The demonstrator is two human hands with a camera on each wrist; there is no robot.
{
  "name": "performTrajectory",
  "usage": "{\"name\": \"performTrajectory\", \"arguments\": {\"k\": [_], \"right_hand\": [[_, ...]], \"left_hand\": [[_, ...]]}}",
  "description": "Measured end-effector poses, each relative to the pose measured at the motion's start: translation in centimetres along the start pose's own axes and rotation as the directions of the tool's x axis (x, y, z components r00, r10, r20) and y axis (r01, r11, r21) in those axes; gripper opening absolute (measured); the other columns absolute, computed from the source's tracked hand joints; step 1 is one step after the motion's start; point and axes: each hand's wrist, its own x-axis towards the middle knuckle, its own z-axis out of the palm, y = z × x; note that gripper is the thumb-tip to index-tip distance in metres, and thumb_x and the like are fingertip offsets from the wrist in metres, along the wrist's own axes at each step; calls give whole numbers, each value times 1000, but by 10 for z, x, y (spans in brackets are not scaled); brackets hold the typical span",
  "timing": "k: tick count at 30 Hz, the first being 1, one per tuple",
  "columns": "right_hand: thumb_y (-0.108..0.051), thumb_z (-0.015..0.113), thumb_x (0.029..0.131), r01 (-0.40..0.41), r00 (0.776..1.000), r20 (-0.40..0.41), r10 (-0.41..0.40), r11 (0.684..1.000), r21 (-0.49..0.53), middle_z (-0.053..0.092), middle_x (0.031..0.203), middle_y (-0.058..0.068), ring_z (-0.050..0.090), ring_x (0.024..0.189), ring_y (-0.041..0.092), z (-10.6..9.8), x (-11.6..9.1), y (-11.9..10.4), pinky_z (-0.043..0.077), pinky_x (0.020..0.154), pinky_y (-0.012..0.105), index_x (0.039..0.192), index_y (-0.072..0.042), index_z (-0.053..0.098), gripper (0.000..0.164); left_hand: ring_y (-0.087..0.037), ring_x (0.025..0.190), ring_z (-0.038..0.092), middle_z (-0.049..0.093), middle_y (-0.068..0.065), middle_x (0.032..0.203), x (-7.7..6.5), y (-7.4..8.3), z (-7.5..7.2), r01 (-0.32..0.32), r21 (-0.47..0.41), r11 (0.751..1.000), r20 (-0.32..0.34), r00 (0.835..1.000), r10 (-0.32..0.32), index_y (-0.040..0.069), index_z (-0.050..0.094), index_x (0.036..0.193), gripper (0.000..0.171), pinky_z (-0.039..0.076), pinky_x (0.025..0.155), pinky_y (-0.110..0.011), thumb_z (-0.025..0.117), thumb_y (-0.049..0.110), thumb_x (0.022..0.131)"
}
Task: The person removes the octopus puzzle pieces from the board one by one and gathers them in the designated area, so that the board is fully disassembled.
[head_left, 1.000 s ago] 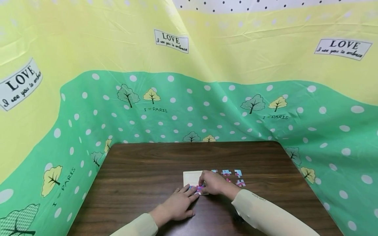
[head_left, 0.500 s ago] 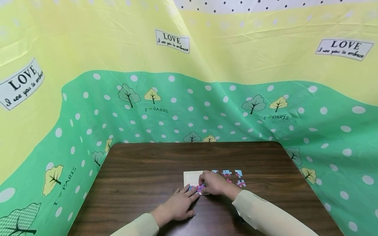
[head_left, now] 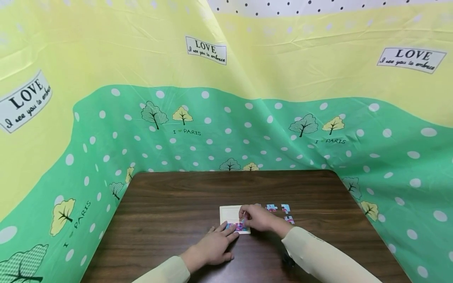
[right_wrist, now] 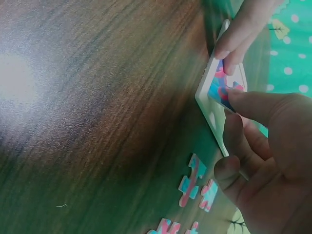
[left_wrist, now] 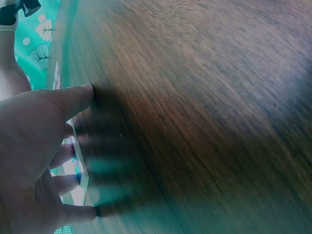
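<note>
Right hand [head_left: 260,218] slightly farther right, fingers curled, thumb on puzzle piece [right_wrist: 220,93]

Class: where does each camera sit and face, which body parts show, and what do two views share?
Head: on the head, facing forward and down at table; left hand, right hand show.
Left wrist: on that wrist, facing table; left hand, right arm show.
Right wrist: on that wrist, facing board; right hand, left fingers show.
Shared by wrist views: board.

Board [head_left: 229,213] from above and both wrists
</note>
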Motion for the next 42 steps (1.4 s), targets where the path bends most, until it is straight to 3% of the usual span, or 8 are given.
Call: {"name": "performTrajectory", "arguments": {"k": [7, 12, 20, 34, 42], "right_hand": [[-2, 75, 86, 31, 999, -20, -32, 999, -15, 67, 77, -3, 56, 69, 3, 2, -1, 4, 48, 67, 25, 93, -15, 71, 16], [-3, 75, 89, 42, 998, -37, -41, 998, 38, 67, 79, -5, 57, 72, 5, 1, -4, 6, 49, 67, 25, 96, -14, 73, 13], [-10, 72, 95, -13, 998, -61, 21, 993, 117, 69, 85, -8, 59, 74, 6, -14, -17, 11, 51, 66, 25, 103, -13, 74, 9], [-7, 71, 94, -59, 989, -122, 83, 980, 193, 69, 87, -2, 61, 77, 6, -37, -68, 49, 52, 65, 23, 99, -7, 73, 5], [-6, 69, 95, -109, 981, -135, 139, 973, 204, 66, 89, -1, 59, 78, 10, -45, -97, 70, 51, 64, 25, 100, -11, 73, 8]], "left_hand": [[-34, 150, 39, 40, 2, 164, 0, 0, -1, 1, 9, 1000, 2, 1000, -1, 25, 49, 154, 73, 49, 103, -63, 69, 55, 91], [-34, 150, 39, 40, 2, 164, 0, 0, 0, 0, 12, 1000, -3, 1000, 0, 25, 49, 154, 73, 50, 103, -62, 69, 55, 91], [-34, 150, 38, 39, 3, 165, 0, 0, 0, -3, 5, 1000, -5, 1000, 3, 25, 49, 154, 73, 49, 103, -62, 70, 54, 90], [-33, 151, 38, 36, 4, 166, 1, -1, 5, -7, 16, 1000, -12, 1000, 7, 26, 48, 155, 74, 49, 103, -63, 69, 54, 91], [-34, 151, 37, 36, 4, 166, 0, 1, 4, -3, 6, 1000, -12, 1000, 3, 25, 48, 155, 74, 49, 103, -64, 70, 54, 90]]}}
